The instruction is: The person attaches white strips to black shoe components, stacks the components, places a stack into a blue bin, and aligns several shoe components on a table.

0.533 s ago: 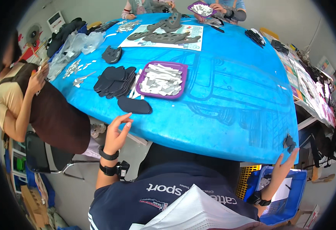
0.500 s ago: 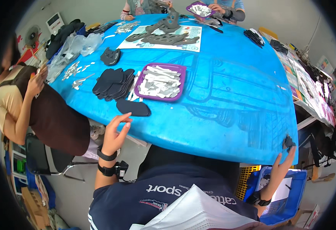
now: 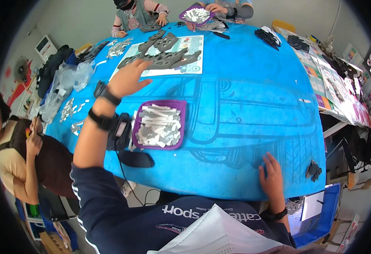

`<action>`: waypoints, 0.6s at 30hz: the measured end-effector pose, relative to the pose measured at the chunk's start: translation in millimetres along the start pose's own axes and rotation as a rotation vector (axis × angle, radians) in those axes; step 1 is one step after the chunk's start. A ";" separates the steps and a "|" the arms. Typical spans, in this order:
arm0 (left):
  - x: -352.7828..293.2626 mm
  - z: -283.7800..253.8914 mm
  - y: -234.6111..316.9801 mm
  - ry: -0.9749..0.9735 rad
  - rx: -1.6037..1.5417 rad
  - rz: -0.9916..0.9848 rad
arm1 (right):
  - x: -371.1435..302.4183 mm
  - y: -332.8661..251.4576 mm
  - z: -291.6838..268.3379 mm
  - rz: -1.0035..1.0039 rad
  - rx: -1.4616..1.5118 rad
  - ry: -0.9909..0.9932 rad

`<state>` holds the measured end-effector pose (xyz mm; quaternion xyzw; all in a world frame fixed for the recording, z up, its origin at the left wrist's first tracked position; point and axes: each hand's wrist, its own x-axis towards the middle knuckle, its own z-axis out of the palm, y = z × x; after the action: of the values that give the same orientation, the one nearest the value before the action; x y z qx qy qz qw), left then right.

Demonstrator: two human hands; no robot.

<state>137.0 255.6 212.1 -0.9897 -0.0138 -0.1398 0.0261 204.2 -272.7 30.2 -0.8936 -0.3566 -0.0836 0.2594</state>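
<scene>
Dark-grey perforated shoe pieces (image 3: 170,59) on white printed sheet (image 3: 194,70), at and just right of left fingertips; contact cannot be told. Left hand (image 3: 128,80): fingers extended, thumb apart, grip released. Purple tray (image 3: 184,120) of white and grey strips (image 3: 158,125), nearer body than left fingers. Right hand (image 3: 272,177) over blue table (image 3: 253,99), fingers spread, released; black scraps (image 3: 314,170) rightward of them.

White lettering (image 3: 180,210) across dark blue shirt (image 3: 145,221)
</scene>
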 end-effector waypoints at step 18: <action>190.7 254.8 -147.1 -0.545 -0.080 -0.781 | 11.8 0.9 4.8 0.005 -0.009 0.023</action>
<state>385.4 420.4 27.7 -0.9114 -0.3856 0.1251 -0.0711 213.2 -263.7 29.7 -0.8946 -0.3512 -0.0947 0.2597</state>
